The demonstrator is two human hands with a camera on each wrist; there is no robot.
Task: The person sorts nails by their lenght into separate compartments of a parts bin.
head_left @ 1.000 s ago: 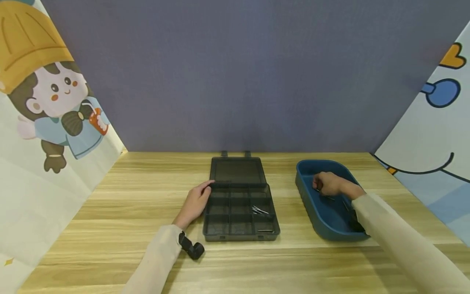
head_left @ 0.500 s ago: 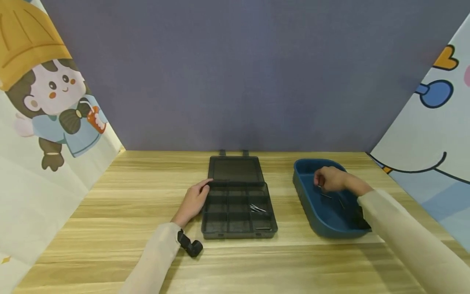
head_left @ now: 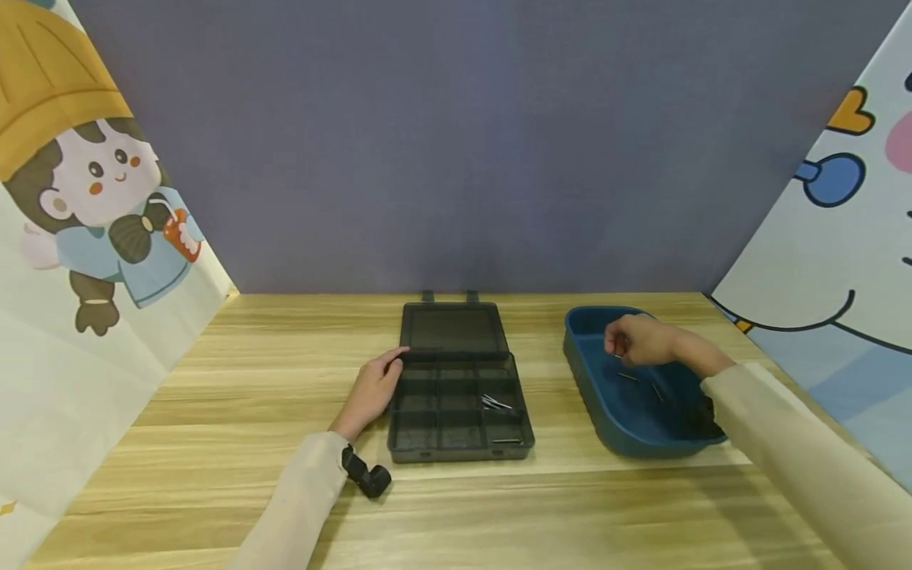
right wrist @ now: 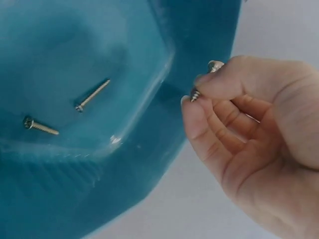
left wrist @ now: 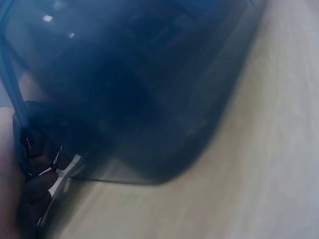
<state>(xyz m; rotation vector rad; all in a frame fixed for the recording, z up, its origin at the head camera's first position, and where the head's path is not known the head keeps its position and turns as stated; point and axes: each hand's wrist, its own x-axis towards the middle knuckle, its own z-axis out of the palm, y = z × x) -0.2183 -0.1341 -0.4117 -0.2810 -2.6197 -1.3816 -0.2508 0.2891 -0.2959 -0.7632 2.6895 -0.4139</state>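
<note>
In the right wrist view, my right hand [right wrist: 259,124] pinches a short screw [right wrist: 215,65] between thumb and index fingertip; its head and threaded tip show. That hand is over the far half of a blue bin [head_left: 594,396]. Two loose screws [right wrist: 93,94] lie on the bin floor. My left hand [head_left: 374,389] holds the back left corner of a smoky see-through organizer box [head_left: 461,454], its thumb at the rim. Some of its fingers show dimly through the plastic in the left wrist view. Several shiny screws [head_left: 495,403] lie in one right compartment, and another [head_left: 507,440] in the front right one.
The organizer's lid [head_left: 453,326] lies folded back, its two latches toward the grey back panel [head_left: 456,150]. A wooden table [head_left: 235,412] carries both containers. Cartoon-printed side panels [head_left: 107,214] stand left and right. A black wrist camera [head_left: 372,480] hangs at the left cuff.
My right hand has risen a little from the bin floor with the screw, uncovering the loose screws more. The left hand stays on the organizer box. The whole head view has shifted slightly.
</note>
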